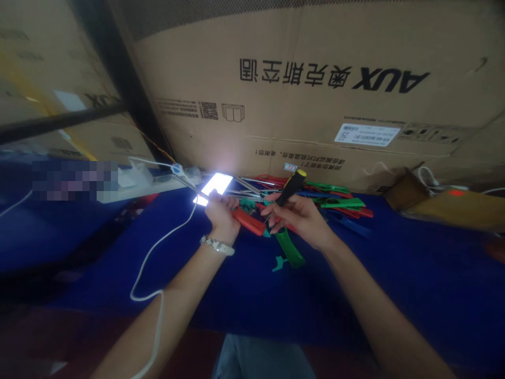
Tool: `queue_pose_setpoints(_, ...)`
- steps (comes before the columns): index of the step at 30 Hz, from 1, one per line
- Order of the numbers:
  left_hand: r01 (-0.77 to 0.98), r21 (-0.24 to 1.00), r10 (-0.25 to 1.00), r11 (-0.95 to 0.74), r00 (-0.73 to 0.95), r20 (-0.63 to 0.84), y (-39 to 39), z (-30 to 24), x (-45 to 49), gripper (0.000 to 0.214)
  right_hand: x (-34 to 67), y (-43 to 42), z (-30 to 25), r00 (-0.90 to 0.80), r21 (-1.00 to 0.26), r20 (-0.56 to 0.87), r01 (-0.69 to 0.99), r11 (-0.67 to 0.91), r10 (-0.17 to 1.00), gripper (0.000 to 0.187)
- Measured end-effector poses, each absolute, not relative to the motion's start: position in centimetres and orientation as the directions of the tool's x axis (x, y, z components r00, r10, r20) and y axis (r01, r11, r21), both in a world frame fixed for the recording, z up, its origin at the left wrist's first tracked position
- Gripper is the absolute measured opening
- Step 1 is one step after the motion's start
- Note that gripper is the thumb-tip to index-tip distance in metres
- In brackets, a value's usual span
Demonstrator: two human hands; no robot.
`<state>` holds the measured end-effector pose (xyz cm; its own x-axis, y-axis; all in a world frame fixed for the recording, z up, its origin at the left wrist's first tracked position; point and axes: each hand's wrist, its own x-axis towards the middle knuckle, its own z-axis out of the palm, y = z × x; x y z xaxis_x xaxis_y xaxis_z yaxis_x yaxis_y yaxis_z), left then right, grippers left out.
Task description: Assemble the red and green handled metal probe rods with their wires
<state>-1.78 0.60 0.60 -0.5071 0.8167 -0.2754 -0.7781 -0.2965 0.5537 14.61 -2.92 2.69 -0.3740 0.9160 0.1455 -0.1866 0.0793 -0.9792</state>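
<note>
My left hand (221, 215) is closed around a red plastic handle (249, 221), whose end sticks out toward the right. A metal rod (186, 182) reaches up and left from that hand and seems to belong to the handle. In my right hand (305, 218) is a screwdriver (292, 187) with a black and yellow grip, its shaft slanting down to the red handle's end. Whether the tip touches is too blurred to tell. Just below lie a green plastic handle (291, 250) and a small teal plastic piece (279, 263).
Behind my hands lies a heap of red, green and blue handles (339, 203) with metal rods. A phone with a bright screen (218, 183) and a white cable (145, 263) are at the left. A large cardboard box (300, 116) backs the blue table surface (252, 295).
</note>
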Motion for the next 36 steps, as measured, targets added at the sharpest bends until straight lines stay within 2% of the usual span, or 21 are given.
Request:
queue_pose_setpoints(3,-0.764,0.562,0.805,-0.317,-0.530,-0.266,0.7,0.4,-1.8,0.037,15.0,-2.8,2.5,-0.377,-0.979,0.110,-0.203,0.034,0.919,0.037)
queue_pose_setpoints(6,-0.760,0.561,0.797,-0.327,-0.541,-0.269,0.7,0.3,-1.9,0.037,14.7,-2.8,2.1,-0.295,-0.977,0.091,-0.212,0.028,0.951,0.037)
queue_pose_setpoints(11,-0.759,0.550,0.779,-0.347,-0.560,-0.281,0.7,0.6,-2.0,0.036,13.7,-2.9,1.5,-0.141,-0.975,0.146,-0.186,0.119,0.979,0.029)
queue_pose_setpoints(15,-0.753,0.569,0.775,-0.330,-0.560,-0.292,1.0,1.4,-1.2,0.036,13.2,-2.6,1.5,-0.038,-0.955,0.197,-0.235,0.183,0.980,0.035)
queue_pose_setpoints(24,-0.781,0.526,0.775,-0.337,-0.548,-0.317,2.0,2.1,-0.1,0.043,15.6,-1.9,1.4,-0.155,-0.961,0.124,-0.266,0.080,0.980,0.032)
queue_pose_setpoints(32,-0.774,0.523,0.786,-0.357,-0.551,-0.279,1.9,1.3,0.2,0.045,14.2,-1.8,0.2,0.043,-0.964,0.191,-0.182,0.196,0.981,0.044)
queue_pose_setpoints(36,-0.779,0.518,0.791,-0.352,-0.544,-0.281,1.9,1.1,0.1,0.044,13.7,-1.6,0.1,0.023,-0.958,0.236,-0.159,0.237,0.971,0.041)
